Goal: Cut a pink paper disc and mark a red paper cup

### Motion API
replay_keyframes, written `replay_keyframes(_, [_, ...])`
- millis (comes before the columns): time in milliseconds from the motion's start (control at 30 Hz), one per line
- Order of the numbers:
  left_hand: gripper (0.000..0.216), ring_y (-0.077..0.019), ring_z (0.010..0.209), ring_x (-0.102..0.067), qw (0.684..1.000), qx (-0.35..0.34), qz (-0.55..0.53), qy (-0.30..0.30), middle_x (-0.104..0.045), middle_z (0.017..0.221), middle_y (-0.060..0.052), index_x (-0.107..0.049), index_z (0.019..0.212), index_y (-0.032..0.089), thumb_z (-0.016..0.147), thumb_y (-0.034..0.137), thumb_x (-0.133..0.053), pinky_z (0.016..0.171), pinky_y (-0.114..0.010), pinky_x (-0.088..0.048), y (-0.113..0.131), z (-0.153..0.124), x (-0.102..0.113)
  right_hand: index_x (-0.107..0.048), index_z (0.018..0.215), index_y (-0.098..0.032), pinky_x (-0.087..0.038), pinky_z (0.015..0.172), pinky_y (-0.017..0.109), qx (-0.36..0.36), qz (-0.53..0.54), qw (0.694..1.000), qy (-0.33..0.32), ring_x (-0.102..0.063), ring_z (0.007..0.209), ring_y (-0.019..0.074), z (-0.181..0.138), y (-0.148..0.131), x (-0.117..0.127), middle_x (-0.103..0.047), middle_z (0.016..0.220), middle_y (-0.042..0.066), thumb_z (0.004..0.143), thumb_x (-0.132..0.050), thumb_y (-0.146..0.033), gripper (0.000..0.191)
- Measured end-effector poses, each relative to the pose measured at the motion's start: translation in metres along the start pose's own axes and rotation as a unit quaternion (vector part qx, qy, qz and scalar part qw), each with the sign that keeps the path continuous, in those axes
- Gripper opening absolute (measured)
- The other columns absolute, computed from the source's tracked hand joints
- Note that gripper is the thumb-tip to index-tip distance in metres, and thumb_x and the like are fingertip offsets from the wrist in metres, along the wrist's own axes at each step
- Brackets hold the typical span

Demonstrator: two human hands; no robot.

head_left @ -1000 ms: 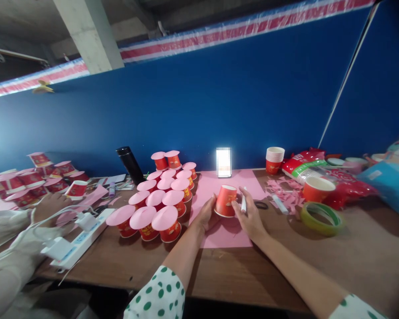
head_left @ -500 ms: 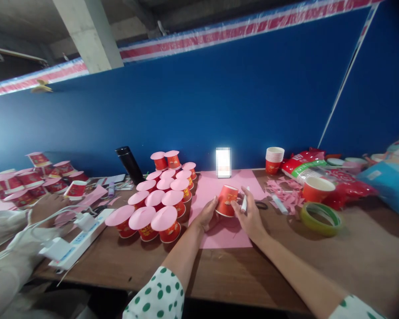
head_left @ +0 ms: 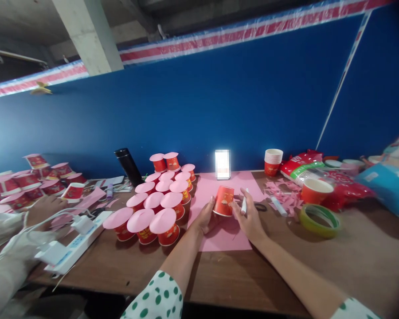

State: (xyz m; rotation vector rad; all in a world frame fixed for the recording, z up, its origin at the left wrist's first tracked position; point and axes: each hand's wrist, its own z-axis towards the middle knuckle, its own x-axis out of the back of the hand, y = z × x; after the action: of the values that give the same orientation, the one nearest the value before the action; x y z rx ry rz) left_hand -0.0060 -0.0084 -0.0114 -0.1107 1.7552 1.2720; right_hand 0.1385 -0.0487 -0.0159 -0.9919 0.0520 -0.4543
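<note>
A red paper cup (head_left: pixel 224 201), turned rim-down and slightly tilted, is held just above a pink paper sheet (head_left: pixel 226 241). My left hand (head_left: pixel 205 218) is closed around its left side. My right hand (head_left: pixel 249 218) grips a white glue stick or marker (head_left: pixel 244 204); I cannot tell which. Its fingertips are at the cup's right side. Left of my hands stand several red cups, each bearing a pink paper disc (head_left: pixel 164 220). Dark scissor handles (head_left: pixel 260 207) lie partly hidden beyond my right hand.
To the right are a roll of tape (head_left: pixel 320 220), an orange cup (head_left: pixel 317 191), pink scraps (head_left: pixel 287 195) and stacked cups (head_left: pixel 273 161). A bright phone-like screen (head_left: pixel 222 165) stands behind. On the left are a power strip (head_left: pixel 81 243), a black bottle (head_left: pixel 129 166) and a co-worker's hand (head_left: pixel 44 210).
The cup has turned slightly in my hands and sits a little more upright. My right hand still holds the white stick. The view has shifted slightly.
</note>
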Motion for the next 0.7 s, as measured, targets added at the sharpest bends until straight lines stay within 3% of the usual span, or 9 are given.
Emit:
replay_keyframes(500, [0.059,-0.0259,0.089,-0.065,0.991,-0.020,-0.086,0.099,-0.069,0.095,-0.017,-0.059,0.113,0.007,0.087,0.056,-0.041,0.086,-0.042,-0.050,0.0050,0.0036,0.0000,-0.038,0.134,-0.017,-0.050,0.084,0.037,0.034,-0.054,0.998,-0.005,-0.062,0.096,0.0212,-0.0012,0.0029,-0.0007,-0.063,0.107,0.012,0.087,-0.047,-0.021,0.048])
replay_keyframes(700, [0.058,-0.0260,0.088,-0.066,0.989,-0.012,-0.106,0.107,-0.069,0.091,-0.017,-0.060,0.109,0.006,0.087,0.056,-0.041,0.085,-0.043,-0.051,0.0056,0.0054,0.0028,-0.038,0.136,-0.017,-0.049,0.086,0.037,0.023,-0.067,0.997,-0.019,-0.062,0.098,0.0209,-0.0020,0.0054,-0.0011,-0.063,0.109,0.012,0.089,-0.043,-0.019,0.047])
